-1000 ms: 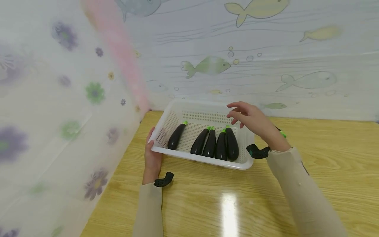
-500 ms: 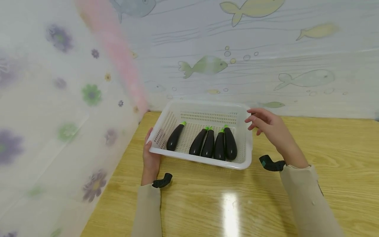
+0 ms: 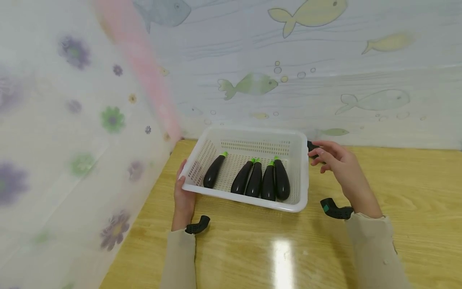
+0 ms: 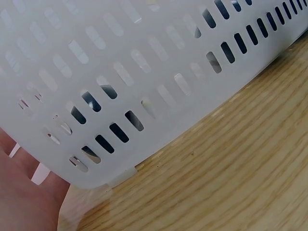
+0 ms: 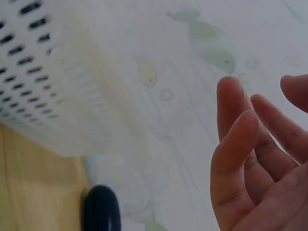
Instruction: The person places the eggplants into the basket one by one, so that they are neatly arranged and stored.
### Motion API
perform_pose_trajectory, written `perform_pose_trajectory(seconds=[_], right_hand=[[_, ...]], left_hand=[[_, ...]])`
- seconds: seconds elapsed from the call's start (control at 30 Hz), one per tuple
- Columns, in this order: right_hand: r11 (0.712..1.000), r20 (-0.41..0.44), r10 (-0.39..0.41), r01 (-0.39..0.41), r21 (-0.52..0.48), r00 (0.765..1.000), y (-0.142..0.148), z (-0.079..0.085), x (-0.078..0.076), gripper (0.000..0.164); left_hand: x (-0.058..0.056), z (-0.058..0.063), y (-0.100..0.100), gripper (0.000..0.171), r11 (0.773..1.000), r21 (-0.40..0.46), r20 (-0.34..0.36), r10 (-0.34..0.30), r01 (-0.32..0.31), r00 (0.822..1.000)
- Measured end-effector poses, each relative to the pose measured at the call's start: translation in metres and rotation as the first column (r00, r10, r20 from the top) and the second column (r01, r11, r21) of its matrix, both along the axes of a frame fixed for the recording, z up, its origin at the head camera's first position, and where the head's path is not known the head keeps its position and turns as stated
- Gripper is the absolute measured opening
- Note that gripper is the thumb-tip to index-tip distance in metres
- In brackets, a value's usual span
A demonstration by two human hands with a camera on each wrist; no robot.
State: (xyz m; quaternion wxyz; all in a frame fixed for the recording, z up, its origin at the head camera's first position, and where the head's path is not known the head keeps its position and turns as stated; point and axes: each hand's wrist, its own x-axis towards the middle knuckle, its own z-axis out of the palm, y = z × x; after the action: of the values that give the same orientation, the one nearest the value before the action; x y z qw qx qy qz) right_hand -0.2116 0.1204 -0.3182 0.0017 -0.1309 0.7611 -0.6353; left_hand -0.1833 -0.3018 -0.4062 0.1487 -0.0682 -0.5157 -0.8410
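A white plastic basket (image 3: 242, 195) with slotted walls holds several dark eggplants (image 3: 214, 170) with green stem ends. My left hand (image 3: 184, 200) grips its left side near the front corner, thumb over the rim. In the left wrist view, part of that hand (image 4: 29, 192) shows beside the slotted wall (image 4: 144, 91). To the right of the basket, my right hand (image 3: 341, 164) is raised with loosely bent fingers, holding nothing. Just behind its fingertips lies another dark eggplant (image 3: 313, 148), mostly hidden by the hand; its rounded end (image 5: 101, 209) shows in the right wrist view.
The wood-grain table (image 3: 245, 249) meets a wall covering printed with fish (image 3: 249, 84) behind the basket. A flower-printed covering (image 3: 112, 120) rises close along the left side. Black wrist mounts (image 3: 197, 225) stick out from both wrists.
My right hand has moved from above the basket's right side outward to the right and slightly down, past the rim. The left hand keeps its grip and the eggplants in the basket stay put.
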Motion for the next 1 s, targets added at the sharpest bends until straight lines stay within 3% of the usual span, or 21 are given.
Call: perform_pose_trajectory(seconds=[0.13,0.3,1.0], right_hand=[[0.997,-0.012,-0.031,0.032,0.064,0.999,-0.002,-0.007,-0.003,0.041],[0.982,-0.009,-0.087,0.087,0.168,0.996,0.001,-0.016,-0.008,0.042],[0.967,0.097,-0.187,0.166,0.196,0.978,0.032,-0.052,-0.022,0.052]], left_hand=[[0.001,-0.001,-0.001,0.061,1.000,0.010,-0.023,0.020,-0.019,1.000],[-0.001,-0.002,0.000,0.062,1.000,0.005,-0.020,-0.001,0.001,1.000],[-0.002,-0.003,0.002,0.065,0.999,0.023,-0.020,-0.022,0.022,1.000]])
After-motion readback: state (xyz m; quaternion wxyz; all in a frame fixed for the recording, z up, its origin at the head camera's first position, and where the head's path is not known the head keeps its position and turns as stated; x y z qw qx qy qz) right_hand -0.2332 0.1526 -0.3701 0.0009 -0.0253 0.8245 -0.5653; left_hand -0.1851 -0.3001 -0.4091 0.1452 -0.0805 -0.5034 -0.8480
